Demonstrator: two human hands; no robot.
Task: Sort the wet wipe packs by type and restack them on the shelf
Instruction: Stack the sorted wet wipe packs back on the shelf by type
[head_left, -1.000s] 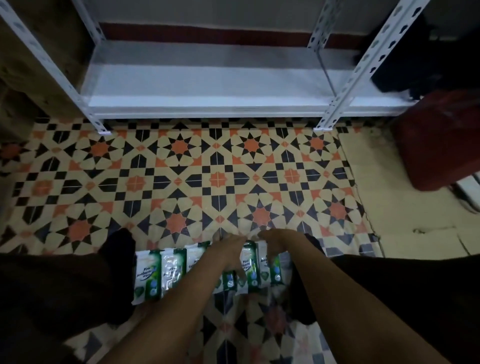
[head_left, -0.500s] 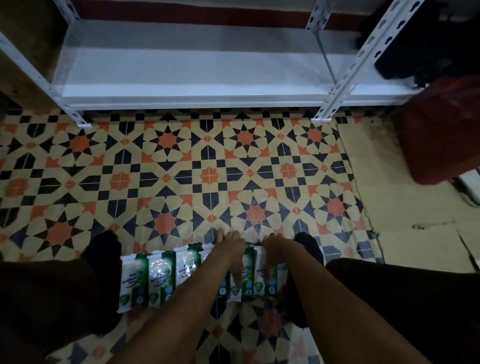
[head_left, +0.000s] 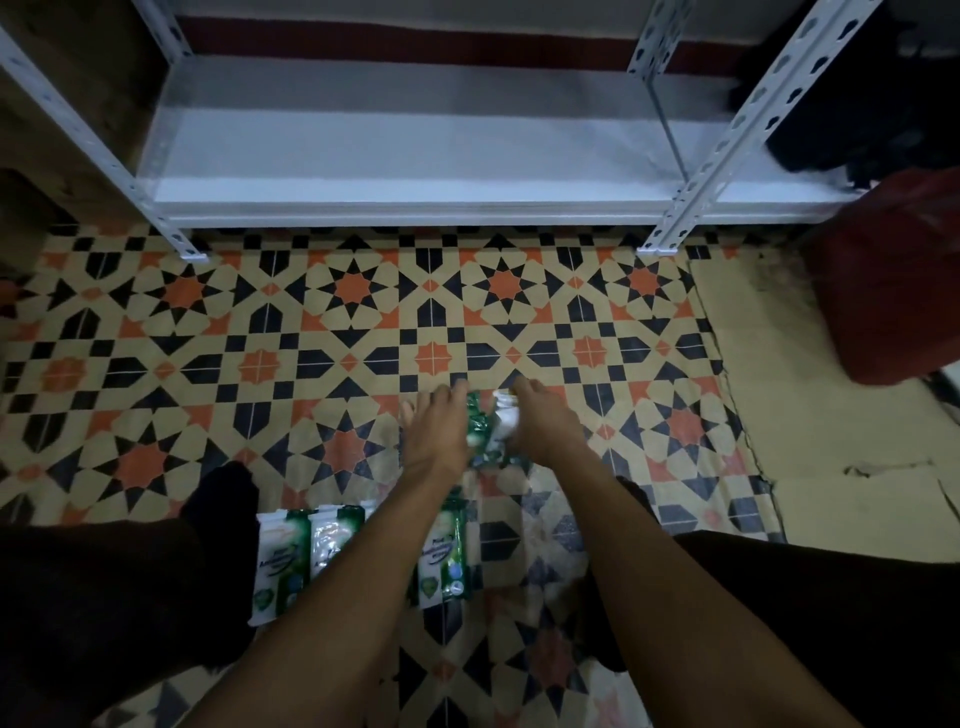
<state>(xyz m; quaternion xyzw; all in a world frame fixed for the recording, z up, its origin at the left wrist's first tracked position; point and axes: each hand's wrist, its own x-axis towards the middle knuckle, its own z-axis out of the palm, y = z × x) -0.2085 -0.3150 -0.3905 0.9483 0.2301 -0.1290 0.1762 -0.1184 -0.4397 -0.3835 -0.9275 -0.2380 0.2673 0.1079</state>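
**Glossy packs clamped between two hands**

Left hand (head_left: 435, 434) and right hand (head_left: 545, 426) curl their fingers round a blurred bundle of green-and-white wipe packs (head_left: 491, 431), squeezed between the palms above the patterned tile floor (head_left: 260, 338). Beyond the fingertips lies the flat white metal shelf (head_left: 415, 156). Behind the wrists, slick rectangular floor packs (head_left: 306, 561) lie in a row.

Both forearms are seen bare, with no sleeves, rings or watch in view. The left hand (head_left: 435, 435) and right hand (head_left: 546, 427) are ungloved. Dark trousers (head_left: 98, 597) and dark socks (head_left: 224, 499) are worn.
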